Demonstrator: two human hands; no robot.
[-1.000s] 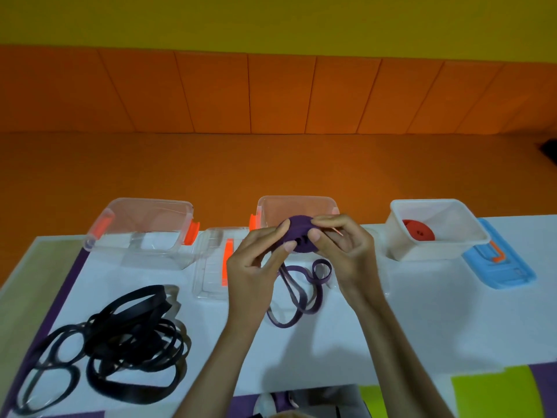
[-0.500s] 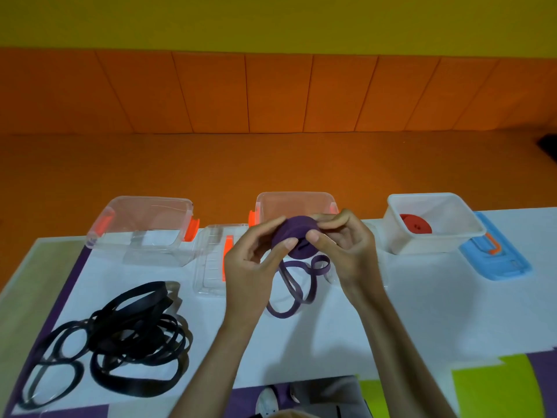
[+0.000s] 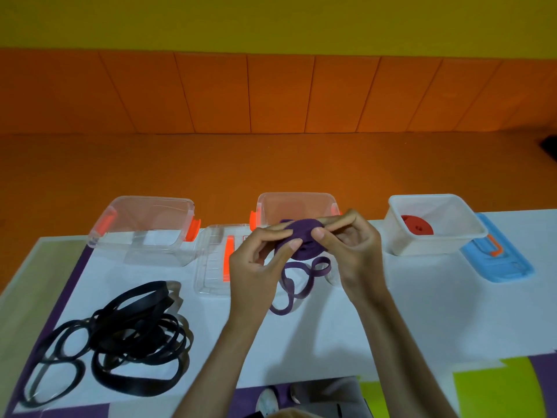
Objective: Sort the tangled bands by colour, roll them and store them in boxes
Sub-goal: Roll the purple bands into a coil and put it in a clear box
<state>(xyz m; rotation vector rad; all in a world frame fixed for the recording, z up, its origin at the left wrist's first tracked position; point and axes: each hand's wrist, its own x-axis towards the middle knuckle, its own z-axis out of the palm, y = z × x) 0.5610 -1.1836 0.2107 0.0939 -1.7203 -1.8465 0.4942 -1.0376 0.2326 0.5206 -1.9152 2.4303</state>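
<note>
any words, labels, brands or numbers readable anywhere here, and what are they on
No text here can be read.
Small sticker at the corner of the clear lid: red and white, too small and blurred to read, partly hidden by the left hand.
Nothing else shows any print.
</note>
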